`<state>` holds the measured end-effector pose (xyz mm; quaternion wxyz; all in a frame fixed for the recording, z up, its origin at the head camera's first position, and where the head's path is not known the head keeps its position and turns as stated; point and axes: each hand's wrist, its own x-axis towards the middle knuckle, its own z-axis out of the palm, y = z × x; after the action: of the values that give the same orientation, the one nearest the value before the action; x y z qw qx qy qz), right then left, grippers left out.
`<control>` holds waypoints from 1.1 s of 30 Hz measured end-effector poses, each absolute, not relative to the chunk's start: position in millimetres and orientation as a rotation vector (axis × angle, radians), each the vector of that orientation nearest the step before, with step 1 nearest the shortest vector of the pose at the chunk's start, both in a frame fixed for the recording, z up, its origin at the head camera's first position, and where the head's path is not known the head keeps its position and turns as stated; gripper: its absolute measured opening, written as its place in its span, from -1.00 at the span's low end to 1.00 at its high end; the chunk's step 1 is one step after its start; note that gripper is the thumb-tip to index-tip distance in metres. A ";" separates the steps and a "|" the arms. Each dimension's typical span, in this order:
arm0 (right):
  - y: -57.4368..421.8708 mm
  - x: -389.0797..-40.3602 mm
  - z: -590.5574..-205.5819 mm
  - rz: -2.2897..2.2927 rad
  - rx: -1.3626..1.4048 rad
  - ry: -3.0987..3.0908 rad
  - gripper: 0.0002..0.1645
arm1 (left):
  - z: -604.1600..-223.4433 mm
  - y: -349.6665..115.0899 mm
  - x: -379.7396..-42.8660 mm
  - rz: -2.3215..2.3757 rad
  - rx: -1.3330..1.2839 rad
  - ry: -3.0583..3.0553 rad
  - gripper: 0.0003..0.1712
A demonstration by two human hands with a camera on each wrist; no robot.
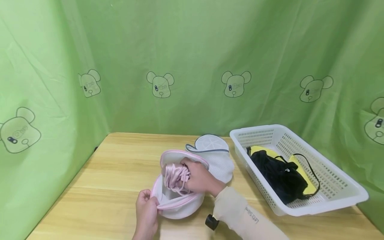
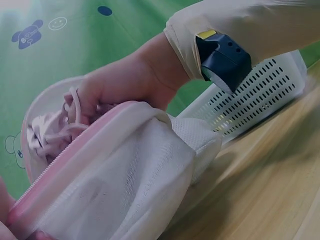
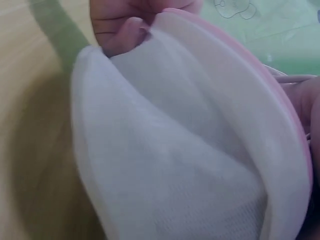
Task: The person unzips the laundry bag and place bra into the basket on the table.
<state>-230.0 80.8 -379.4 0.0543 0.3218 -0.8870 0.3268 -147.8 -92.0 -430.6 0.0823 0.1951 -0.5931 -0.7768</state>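
Note:
A white mesh laundry bag [image 1: 181, 212] with pink zipper edging gapes open on the wooden table. My left hand [image 1: 146, 211] pinches its rim at the near left corner, thumb on top; the right wrist view shows this hand [image 3: 120, 25] at the rim beyond the white fabric. Inside the mouth, my right hand [image 1: 198, 178] grips a bunched pink satin garment [image 1: 174, 176] with thin straps. In the left wrist view, the straps loop over the fingers of the right hand [image 2: 130, 82], and the bag's wall hides the garment's lower part.
Behind the bag lies another white mesh bag [image 1: 222, 165] with dark trim, its round lid folded back. At the right stands a white perforated basket [image 1: 327, 210] holding a black garment [image 1: 274, 176] and something yellow [image 1: 310, 185]. A green curtain [image 1: 192, 110] hangs behind the table.

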 end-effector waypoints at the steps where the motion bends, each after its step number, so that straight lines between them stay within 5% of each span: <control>1: 81.5 -230.2 -377.7 0.992 0.974 -2.676 -0.41 | -430.8 -91.9 -147.9 -2.319 0.585 -1.774 -0.63; 33: 93.5 -236.6 -354.0 1.135 0.834 -2.570 -0.43 | -430.9 -89.1 -147.9 -2.313 0.632 -1.785 -0.62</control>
<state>-236.6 93.5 -354.0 0.1055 0.2830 -0.8720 0.3852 -147.9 -89.1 -430.9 0.0759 0.2108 -0.5954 -0.7715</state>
